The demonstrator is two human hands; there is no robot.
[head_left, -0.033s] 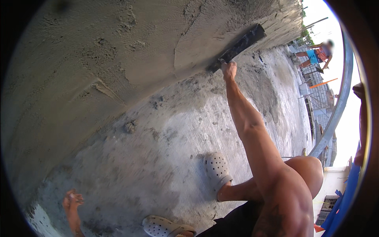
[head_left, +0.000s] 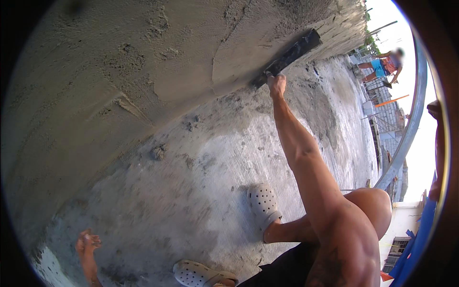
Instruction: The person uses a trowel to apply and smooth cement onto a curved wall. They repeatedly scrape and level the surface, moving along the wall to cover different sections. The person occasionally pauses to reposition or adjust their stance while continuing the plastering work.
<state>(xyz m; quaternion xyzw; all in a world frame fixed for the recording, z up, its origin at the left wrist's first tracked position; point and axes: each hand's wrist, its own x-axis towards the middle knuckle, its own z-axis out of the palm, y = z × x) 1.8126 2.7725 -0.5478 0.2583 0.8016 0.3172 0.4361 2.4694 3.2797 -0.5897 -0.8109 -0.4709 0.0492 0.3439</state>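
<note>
My right arm stretches out toward a wall of wet grey plaster (head_left: 191,52). At its end, my right hand (head_left: 277,86) is closed on the near end of a long, dark plastering trowel (head_left: 294,51). The trowel's blade lies along the lower part of the wall, just above the floor; its handle is mostly hidden by my fingers. Low on the left, my left hand (head_left: 88,242) is held out over the floor with nothing in it, its fingers loosely bent and apart.
Mortar crumbs and a lump of mortar (head_left: 158,152) lie on the rough concrete floor (head_left: 210,162) along the wall's foot. My feet wear pale perforated clogs (head_left: 262,201). Farther off, another person in blue shorts (head_left: 379,68) stands near block walls. A curved grey pipe (head_left: 412,129) rises at the right.
</note>
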